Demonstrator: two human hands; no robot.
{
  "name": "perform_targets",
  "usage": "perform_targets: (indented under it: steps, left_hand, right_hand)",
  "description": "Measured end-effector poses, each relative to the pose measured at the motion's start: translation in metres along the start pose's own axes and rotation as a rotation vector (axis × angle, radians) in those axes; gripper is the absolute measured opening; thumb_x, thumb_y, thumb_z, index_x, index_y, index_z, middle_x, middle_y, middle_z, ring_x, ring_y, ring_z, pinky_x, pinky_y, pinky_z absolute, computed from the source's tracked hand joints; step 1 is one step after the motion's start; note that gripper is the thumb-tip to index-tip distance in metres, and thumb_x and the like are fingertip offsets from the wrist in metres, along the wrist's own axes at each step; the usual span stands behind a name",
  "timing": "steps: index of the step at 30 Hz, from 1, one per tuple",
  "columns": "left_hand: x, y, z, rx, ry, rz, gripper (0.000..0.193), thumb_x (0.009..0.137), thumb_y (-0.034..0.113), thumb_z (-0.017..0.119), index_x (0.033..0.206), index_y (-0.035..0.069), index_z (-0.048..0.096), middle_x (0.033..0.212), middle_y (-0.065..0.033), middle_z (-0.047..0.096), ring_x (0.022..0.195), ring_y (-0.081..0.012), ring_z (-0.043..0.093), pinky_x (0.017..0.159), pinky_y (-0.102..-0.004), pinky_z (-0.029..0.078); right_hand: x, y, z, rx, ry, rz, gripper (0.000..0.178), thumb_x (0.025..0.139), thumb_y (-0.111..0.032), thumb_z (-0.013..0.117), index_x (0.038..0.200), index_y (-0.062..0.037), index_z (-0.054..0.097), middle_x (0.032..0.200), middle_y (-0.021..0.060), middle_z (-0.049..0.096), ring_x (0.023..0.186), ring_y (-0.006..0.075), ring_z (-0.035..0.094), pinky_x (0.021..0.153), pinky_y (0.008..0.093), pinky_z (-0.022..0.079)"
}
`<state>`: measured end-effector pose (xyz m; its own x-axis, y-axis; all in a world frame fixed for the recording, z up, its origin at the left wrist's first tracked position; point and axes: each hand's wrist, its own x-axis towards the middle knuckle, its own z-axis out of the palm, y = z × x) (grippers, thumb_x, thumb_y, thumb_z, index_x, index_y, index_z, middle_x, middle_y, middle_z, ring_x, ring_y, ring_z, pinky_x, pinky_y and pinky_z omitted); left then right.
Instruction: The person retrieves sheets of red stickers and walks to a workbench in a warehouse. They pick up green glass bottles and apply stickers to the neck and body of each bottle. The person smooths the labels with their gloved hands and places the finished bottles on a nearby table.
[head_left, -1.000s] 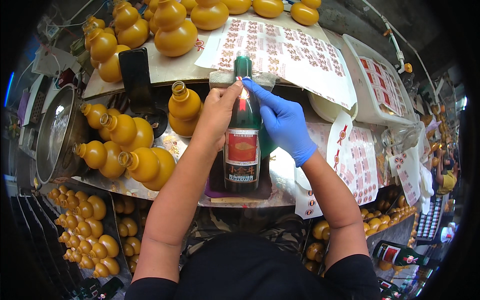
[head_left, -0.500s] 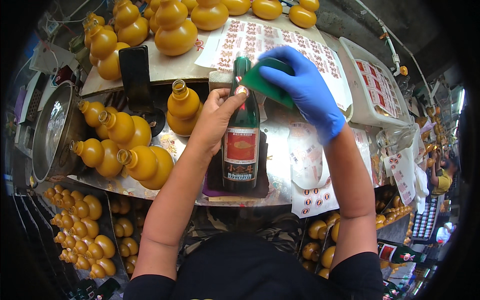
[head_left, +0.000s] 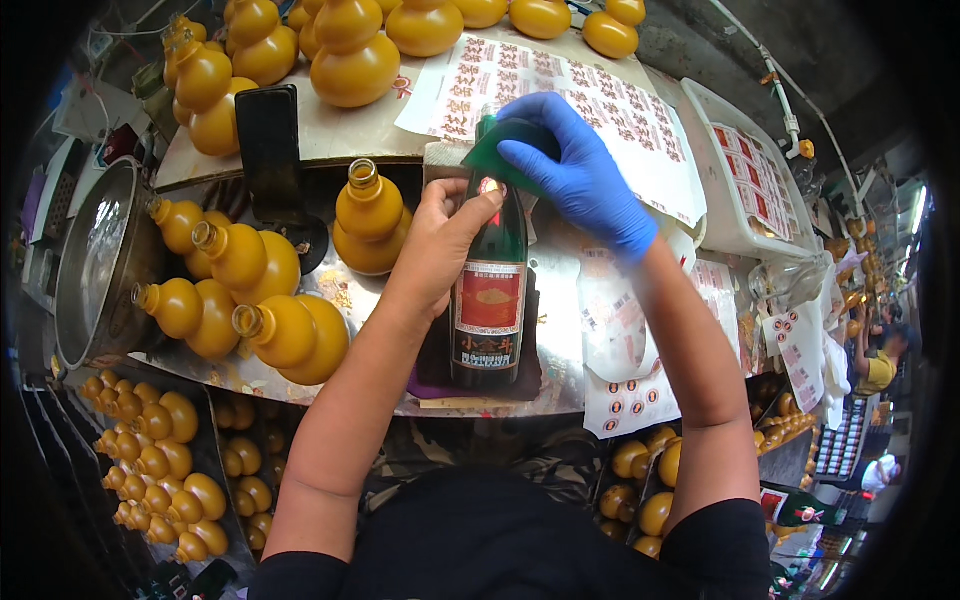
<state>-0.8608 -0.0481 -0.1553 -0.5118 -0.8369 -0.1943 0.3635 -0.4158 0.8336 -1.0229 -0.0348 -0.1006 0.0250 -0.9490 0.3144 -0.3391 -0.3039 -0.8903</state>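
Note:
A dark green glass bottle [head_left: 488, 340] with a red and black label lies on a dark cloth pad [head_left: 532, 365], its neck pointing away from me. My bare left hand [head_left: 447, 225] is closed round the bottle's neck, the thumb pressed by a small round red and white sticker [head_left: 490, 187]. My right hand [head_left: 580, 170], in a blue glove, grips a flat green scraper [head_left: 515, 150]. The scraper lies across the upper neck, just beyond the sticker; whether it touches the glass I cannot tell.
Yellow gourd-shaped bottles [head_left: 310, 340] stand at the left and along the back. A black phone on a stand [head_left: 268, 140], a metal basin [head_left: 100, 270], printed label sheets [head_left: 630, 130], a sticker sheet [head_left: 630, 400] and a white plastic tray [head_left: 720, 215] surround the work spot. Another person [head_left: 878, 368] is far right.
My right hand with the green scraper has moved left and slightly up, over the bottle's neck. My left hand keeps its hold, and the bottle has shifted slightly to the right.

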Motion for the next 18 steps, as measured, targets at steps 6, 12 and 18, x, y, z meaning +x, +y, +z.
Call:
perform_targets:
  steps: [6, 12, 18]
  left_hand:
    - [-0.008, 0.007, 0.003, 0.025, -0.033, -0.04, 0.056, 0.082, 0.023, 0.069, 0.12, -0.003, 0.037, 0.107, -0.0121, 0.053, 0.095, -0.0143, 0.054, 0.08, -0.0265, 0.047]
    - [-0.027, -0.008, -0.003, 0.068, -0.066, 0.025, 0.067, 0.081, 0.02, 0.071, 0.13, -0.003, 0.032, 0.118, -0.0136, 0.05, 0.106, -0.0173, 0.051, 0.089, -0.0289, 0.044]
    - [-0.03, -0.004, -0.003, 0.131, -0.071, 0.064, 0.067, 0.081, 0.016, 0.069, 0.132, -0.002, 0.03, 0.118, -0.0135, 0.051, 0.108, -0.0176, 0.051, 0.09, -0.0301, 0.044]
  right_hand:
    - [0.015, 0.001, -0.01, -0.363, 0.173, -0.244, 0.028, 0.083, -0.011, 0.065, 0.108, -0.0068, 0.053, 0.095, 0.012, 0.063, 0.091, 0.0214, 0.061, 0.081, 0.0315, 0.049]
    - [-0.001, -0.032, -0.004, -0.577, -0.282, -0.464, 0.017, 0.072, -0.009, 0.068, 0.088, -0.0092, 0.064, 0.079, 0.0091, 0.061, 0.076, 0.0277, 0.059, 0.07, 0.0357, 0.048]
    - [-0.013, -0.045, -0.002, 0.021, -0.211, 0.032, 0.021, 0.078, -0.004, 0.066, 0.099, -0.0071, 0.066, 0.086, 0.0079, 0.065, 0.079, 0.0143, 0.064, 0.076, 0.0275, 0.05]
